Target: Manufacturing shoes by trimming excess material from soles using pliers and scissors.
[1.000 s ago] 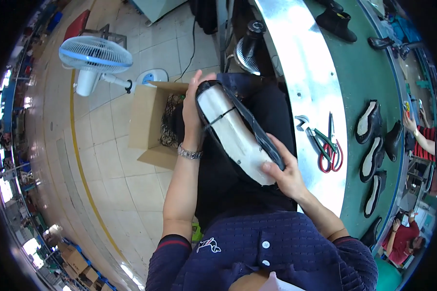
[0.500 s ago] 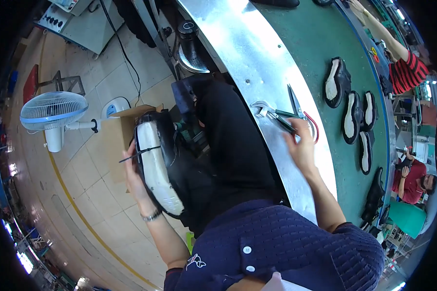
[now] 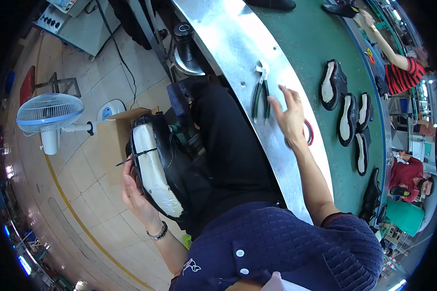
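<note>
A black shoe upper on a white-soled last (image 3: 155,167) is held sole-up in the grip of the left hand (image 3: 135,191), low at the person's left side, above the tiled floor (image 3: 77,194) and beside an open cardboard box (image 3: 112,140); the right hand (image 3: 290,119) is spread wide with nothing held, hovering over the curved metal-edged green desk (image 3: 228,43), just beside green-handled pliers (image 3: 261,94) and over red-handled scissors (image 3: 308,132); dark shoe parts (image 3: 347,121) lie further right.

Shoe factory, probably: soles (image 3: 347,121) on green conveyor (image 3: 320,48), pliers (image 3: 260,92).
</note>
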A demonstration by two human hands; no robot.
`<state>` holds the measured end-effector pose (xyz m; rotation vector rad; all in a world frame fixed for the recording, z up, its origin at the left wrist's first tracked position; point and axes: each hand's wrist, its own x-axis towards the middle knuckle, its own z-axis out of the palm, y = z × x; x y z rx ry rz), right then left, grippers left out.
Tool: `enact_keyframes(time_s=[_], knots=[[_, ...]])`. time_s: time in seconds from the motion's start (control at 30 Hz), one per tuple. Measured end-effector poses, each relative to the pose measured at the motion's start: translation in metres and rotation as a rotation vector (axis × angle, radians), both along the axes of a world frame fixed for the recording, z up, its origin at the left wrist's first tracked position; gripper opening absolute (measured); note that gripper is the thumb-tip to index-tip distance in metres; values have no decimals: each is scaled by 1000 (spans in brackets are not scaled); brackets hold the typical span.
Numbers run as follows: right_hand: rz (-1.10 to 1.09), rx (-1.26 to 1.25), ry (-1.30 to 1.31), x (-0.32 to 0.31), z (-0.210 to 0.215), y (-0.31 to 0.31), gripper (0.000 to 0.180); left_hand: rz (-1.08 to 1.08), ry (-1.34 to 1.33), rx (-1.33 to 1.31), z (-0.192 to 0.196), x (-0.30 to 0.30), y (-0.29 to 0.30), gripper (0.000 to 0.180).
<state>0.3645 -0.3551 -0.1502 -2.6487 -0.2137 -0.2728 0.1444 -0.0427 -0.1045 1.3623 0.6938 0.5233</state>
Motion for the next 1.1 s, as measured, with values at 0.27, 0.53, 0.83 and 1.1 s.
enact_keyframes(time_s=[0.27, 0.53, 0.83, 1.1], knots=[[-155, -109, 318, -58, 3, -81, 47, 49, -18, -24, 7, 2, -17, 48], [-246, 904, 905, -81, 46, -52, 35, -6, 42, 325, 1, 26, -20, 46], [503, 748, 1831, -102, 122, 81, 120, 246, 123, 503, 0, 40, -26, 7], [483, 808, 1724, -123, 101, 107, 54, 256, 91, 904, -2, 42, -29, 3]])
